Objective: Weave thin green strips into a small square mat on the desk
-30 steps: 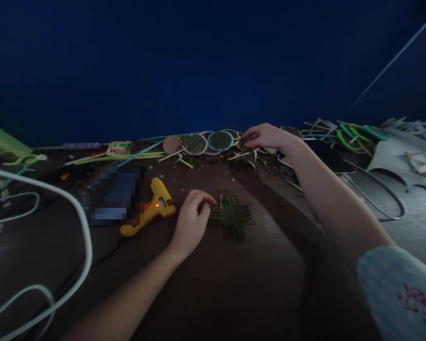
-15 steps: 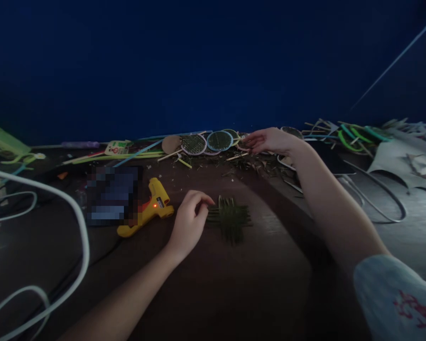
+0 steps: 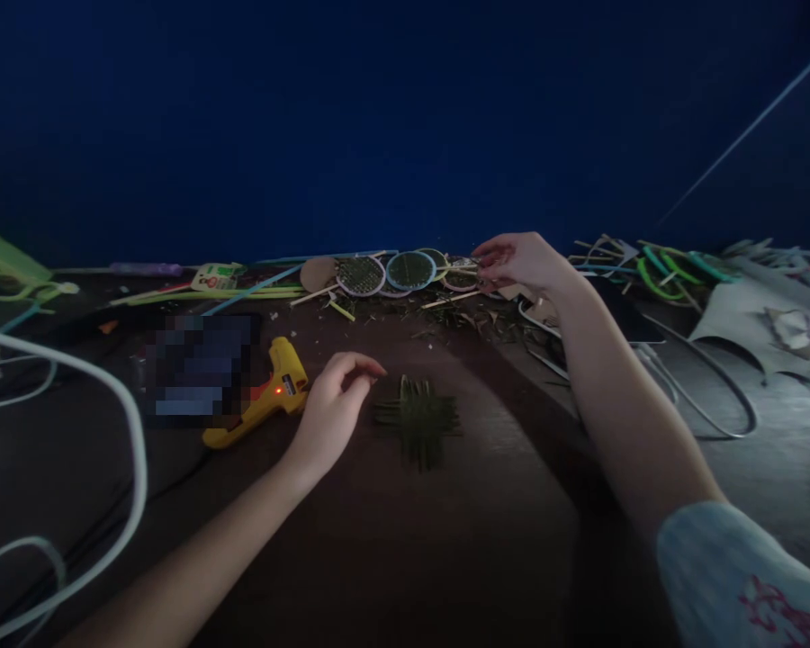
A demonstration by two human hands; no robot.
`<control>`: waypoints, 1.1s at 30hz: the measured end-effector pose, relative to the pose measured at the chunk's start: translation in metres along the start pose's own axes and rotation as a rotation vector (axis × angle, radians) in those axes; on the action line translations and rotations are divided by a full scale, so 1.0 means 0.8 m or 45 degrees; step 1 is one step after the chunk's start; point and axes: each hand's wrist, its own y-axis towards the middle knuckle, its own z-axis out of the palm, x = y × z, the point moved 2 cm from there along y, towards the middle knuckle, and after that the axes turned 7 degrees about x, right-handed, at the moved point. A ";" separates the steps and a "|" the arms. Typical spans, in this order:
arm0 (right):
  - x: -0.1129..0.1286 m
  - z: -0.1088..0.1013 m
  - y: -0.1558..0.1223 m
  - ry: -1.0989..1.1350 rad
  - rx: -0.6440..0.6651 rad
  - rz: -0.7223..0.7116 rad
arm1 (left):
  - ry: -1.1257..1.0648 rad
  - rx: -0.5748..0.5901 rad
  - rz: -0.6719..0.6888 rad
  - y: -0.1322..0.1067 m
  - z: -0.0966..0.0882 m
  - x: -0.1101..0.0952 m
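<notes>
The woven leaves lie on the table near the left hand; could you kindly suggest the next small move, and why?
Perhaps move the left hand slightly rightward to steady the woven leaves: it is close beside them and seems to hold nothing, while the right hand is farther back, near the discs; whether that one grips anything is unclear.

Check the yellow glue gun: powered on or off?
On, it appears: a small red-orange light glows on the body of the yellow glue gun. Cannot tell whether it's hot.
</notes>
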 end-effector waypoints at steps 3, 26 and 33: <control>0.000 0.000 0.004 -0.048 -0.008 -0.058 | 0.043 0.023 0.028 0.016 -0.007 -0.016; 0.023 0.008 -0.005 -0.362 -0.144 -0.069 | -0.011 0.389 0.052 0.106 0.022 -0.019; 0.033 0.025 -0.006 -0.157 -0.046 -0.228 | -0.050 0.361 0.051 0.109 0.017 -0.011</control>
